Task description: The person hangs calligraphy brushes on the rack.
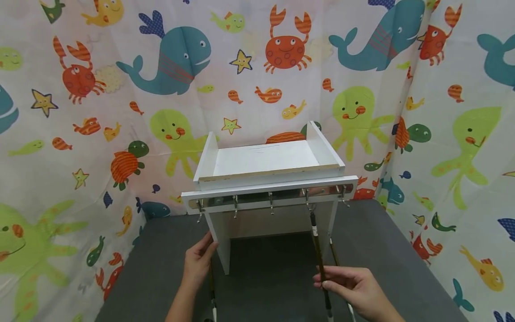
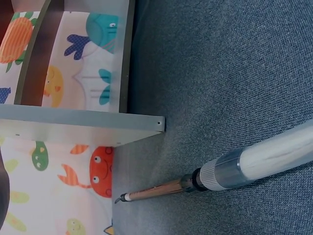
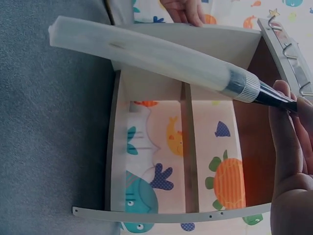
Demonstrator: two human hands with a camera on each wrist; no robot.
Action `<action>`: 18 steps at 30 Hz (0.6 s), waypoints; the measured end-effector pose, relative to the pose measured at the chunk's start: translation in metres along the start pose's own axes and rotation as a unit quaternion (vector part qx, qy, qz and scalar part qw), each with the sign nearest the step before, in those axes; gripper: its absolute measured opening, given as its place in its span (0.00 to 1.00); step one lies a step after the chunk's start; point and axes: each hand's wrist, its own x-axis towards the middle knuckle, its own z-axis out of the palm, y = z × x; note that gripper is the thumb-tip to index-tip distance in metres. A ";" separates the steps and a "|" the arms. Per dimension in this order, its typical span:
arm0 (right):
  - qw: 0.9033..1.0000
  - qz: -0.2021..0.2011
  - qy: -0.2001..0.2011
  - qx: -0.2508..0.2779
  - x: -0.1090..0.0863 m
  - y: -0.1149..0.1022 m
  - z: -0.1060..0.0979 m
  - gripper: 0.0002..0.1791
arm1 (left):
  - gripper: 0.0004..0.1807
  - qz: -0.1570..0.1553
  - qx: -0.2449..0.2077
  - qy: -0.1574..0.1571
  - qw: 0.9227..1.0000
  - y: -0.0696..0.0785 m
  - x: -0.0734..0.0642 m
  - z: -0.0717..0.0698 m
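Observation:
My right hand (image 1: 354, 286) pinches the dark handle of a calligraphy brush (image 1: 318, 243). The brush's top end meets a hook on the right of a white shelf (image 1: 257, 190); its lower end wears a clear cap (image 3: 146, 51) over pale bristles. My left hand (image 1: 200, 257) touches the outside of the shelf's left side panel (image 1: 219, 246), its fingers loosely bent. A second capped brush (image 2: 156, 191) is beside that panel, below my left hand. Behind my right hand is a third brush (image 1: 334, 251), partly hidden.
A row of several metal hooks (image 1: 271, 203) runs along the shelf's front. The shelf stands on a dark grey surface (image 1: 169, 250). Behind it and to both sides hangs a curtain (image 1: 249, 112) printed with sea animals.

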 end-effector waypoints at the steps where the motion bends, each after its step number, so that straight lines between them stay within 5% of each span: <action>1: 1.000 0.002 -0.003 0.004 0.000 0.001 0.000 0.19 | 0.23 -0.001 0.005 -0.001 1.000 0.000 0.000 0.000; 18: 0.999 0.036 -0.005 0.016 0.000 0.009 -0.003 0.19 | 0.23 -0.016 0.003 -0.003 1.000 -0.001 0.000 0.000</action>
